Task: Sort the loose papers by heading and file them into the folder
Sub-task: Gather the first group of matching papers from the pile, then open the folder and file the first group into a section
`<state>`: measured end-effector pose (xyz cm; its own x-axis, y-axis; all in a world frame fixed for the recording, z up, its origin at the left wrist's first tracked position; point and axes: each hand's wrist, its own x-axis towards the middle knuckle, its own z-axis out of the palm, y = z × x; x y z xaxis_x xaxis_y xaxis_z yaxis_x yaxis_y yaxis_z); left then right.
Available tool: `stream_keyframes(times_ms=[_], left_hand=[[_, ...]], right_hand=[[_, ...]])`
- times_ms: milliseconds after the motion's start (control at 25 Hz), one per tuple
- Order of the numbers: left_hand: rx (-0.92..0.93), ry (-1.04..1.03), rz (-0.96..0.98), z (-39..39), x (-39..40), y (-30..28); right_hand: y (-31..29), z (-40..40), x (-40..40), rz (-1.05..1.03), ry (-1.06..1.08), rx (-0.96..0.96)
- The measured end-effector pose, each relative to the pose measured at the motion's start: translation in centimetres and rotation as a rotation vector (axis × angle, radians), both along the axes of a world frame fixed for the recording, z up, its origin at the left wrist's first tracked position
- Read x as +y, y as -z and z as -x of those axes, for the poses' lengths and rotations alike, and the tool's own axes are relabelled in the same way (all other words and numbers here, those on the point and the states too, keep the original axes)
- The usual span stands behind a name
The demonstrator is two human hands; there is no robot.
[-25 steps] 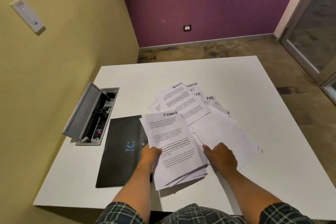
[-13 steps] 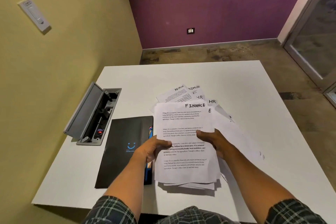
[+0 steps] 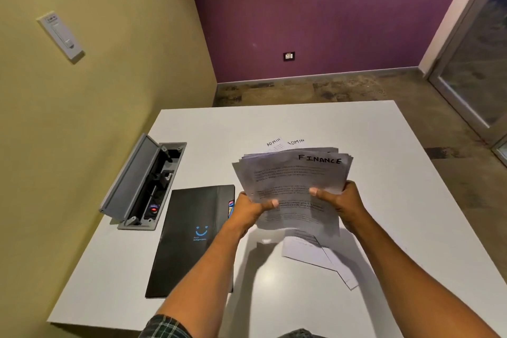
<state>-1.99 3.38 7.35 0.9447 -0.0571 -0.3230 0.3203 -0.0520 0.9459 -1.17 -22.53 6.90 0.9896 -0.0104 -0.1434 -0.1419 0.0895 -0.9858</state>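
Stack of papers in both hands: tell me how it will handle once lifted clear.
The stack of papers looks floppy: its top edge fans unevenly. Sheets probably slip apart; some trail loose below. Likely light, since the left hand and right hand merely pinch it.

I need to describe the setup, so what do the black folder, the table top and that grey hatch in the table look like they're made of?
Black folder: looks like matte card or plastic, flat with a dull sheen; can't tell which.
Table top: smooth white, probably laminate, with soft reflections.
Grey hatch: rigid lid, painted metal or plastic, with crisp edges.
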Motion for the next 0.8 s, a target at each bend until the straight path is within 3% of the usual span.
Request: stream_keyframes(times_ms=[120, 400, 560, 800], left_hand=[[0.048, 0.001, -0.051, 1.9, 0.0, 2.1], [0.144, -0.076, -0.266, 4.6, 0.1, 4.7], [0.142, -0.131, -0.162, 5.2, 0.5, 3.5], [0.270, -0.364, -0.309, 7.2, 4.4, 5.0]], right_hand=[[2.3, 1.9, -0.6, -0.024, 0.004, 0.043], [7.2, 5.0, -0.1, 0.187, -0.114, 0.174], [8.1, 5.5, 1.5, 0.232, -0.154, 0.124], [9.5, 7.3, 3.0, 0.216, -0.009, 0.123]])
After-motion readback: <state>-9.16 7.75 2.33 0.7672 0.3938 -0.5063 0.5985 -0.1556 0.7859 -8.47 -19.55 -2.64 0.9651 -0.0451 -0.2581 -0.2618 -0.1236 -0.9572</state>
